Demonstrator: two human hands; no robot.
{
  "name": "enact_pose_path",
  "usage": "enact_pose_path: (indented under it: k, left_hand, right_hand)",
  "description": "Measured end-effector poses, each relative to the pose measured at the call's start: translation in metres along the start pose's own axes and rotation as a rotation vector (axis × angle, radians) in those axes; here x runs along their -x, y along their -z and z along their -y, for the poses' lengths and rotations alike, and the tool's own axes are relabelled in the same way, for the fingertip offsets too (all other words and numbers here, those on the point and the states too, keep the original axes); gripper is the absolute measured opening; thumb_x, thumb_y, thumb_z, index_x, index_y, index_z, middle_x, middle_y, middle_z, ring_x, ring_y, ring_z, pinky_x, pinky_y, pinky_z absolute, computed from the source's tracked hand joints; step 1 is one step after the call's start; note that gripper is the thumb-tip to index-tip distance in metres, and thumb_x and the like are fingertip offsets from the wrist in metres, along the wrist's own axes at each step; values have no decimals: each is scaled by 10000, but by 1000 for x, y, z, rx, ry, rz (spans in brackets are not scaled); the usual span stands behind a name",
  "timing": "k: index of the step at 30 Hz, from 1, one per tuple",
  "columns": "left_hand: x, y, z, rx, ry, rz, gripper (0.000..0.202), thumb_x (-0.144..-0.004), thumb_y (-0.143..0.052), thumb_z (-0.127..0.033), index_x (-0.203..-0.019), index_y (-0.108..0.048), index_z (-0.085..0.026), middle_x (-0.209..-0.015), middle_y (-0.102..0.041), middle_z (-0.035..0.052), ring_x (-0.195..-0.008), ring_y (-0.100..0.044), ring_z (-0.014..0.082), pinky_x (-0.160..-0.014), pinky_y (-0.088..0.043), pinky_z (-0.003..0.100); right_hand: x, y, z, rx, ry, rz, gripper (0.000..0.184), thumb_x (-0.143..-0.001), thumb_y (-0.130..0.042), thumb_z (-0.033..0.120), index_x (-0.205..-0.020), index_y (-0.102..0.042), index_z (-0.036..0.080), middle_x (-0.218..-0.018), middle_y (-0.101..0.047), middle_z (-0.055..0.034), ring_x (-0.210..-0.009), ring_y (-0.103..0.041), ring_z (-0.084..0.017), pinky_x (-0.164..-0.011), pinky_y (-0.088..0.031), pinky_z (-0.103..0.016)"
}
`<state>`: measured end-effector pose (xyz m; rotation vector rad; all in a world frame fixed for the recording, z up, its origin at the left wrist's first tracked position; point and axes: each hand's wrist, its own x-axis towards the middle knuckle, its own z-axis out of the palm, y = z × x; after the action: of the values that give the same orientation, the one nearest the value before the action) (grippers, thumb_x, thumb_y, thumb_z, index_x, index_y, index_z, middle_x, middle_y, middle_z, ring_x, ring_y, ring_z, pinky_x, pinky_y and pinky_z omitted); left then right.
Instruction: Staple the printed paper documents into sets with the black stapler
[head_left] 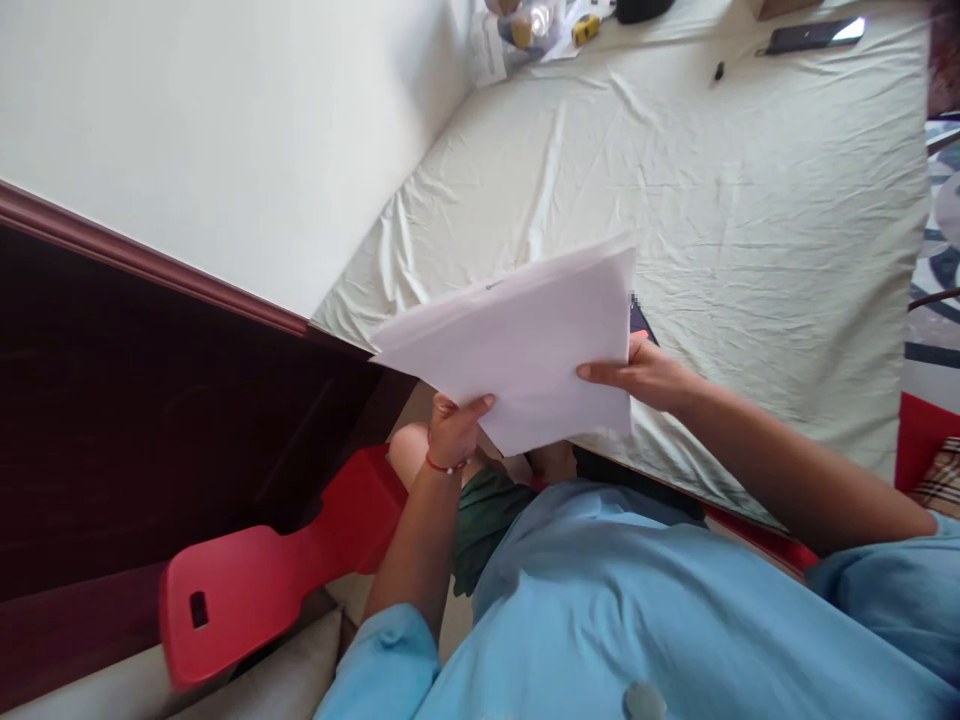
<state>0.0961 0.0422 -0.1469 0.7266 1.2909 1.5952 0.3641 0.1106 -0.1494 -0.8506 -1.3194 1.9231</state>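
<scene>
A stack of white paper sheets (540,340) is held up over the near edge of the cloth-covered table. My left hand (456,428) grips its lower left edge, thumb on top and fingers underneath. On the right edge, my right hand (637,372) pinches the sheets the same way, its thumb lying on the top page. The top page looks blank, and the sheets fan slightly apart along the far edge. Just beyond my right hand, a dark flat object (642,322) peeks out from behind the paper; most of it is hidden.
A pale wrinkled cloth (780,230) covers the table. Toward the back lie a dark phone (814,37), a small black item (719,71), a yellow object (586,30) and a clear plastic bag (525,28). A red chair (247,590) stands at left, beside dark wood panelling (150,400).
</scene>
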Motion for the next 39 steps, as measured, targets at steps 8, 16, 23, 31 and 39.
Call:
enact_pose_path:
  k: [8, 16, 23, 31, 39]
  left_hand:
    - [-42, 3, -8, -110, -146, 177, 636, -547, -974, -308, -1139, -756, -228, -1056, -784, 49, -1087, -719, 275, -1048, -549, 415]
    - [-47, 35, 24, -221, -97, 114, 560, -556, -960, -206, -1081, -767, -215, -1085, -787, 48, -1194, -684, 262, -1171, -455, 407]
    - [-16, 15, 13, -140, 31, 5, 474, -644, -950, -361, -1046, -770, -189, -1091, -786, 90, -1136, -716, 294, -1110, -533, 436]
    - [13, 10, 44, -141, 439, 100, 515, -612, -954, -456, -952, -779, -112, -895, -798, 139, -878, -771, 341, -885, -621, 469]
    - [27, 5, 51, -118, 523, 220, 573, -573, -969, -480, -969, -786, -109, -887, -798, 131, -778, -763, 290, -701, -602, 367]
  right_hand:
    - [-31, 9, 16, 216, 251, -24, 484, -749, -850, 496, -1109, -760, 185, -1123, -748, -79, -1064, -683, -276, -963, -557, -424]
    - [-33, 2, 7, 249, 167, -1, 489, -776, -820, 518, -1124, -743, 184, -1152, -738, -95, -1094, -673, -293, -983, -547, -459]
    - [-20, -4, -6, -52, -120, 58, 495, -751, -854, 509, -1126, -751, 203, -1114, -753, -111, -1014, -716, -295, -910, -610, -480]
    - [-35, 17, -14, 687, 147, -485, 556, -882, -653, 341, -1398, -559, 157, -1243, -683, -162, -1157, -637, -326, -1018, -515, -550]
    - [-55, -18, 30, 1311, 523, -297, 360, -1045, -388, 310, -1210, -677, 171, -1301, -670, -137, -1400, -438, -318, -1182, -278, -507]
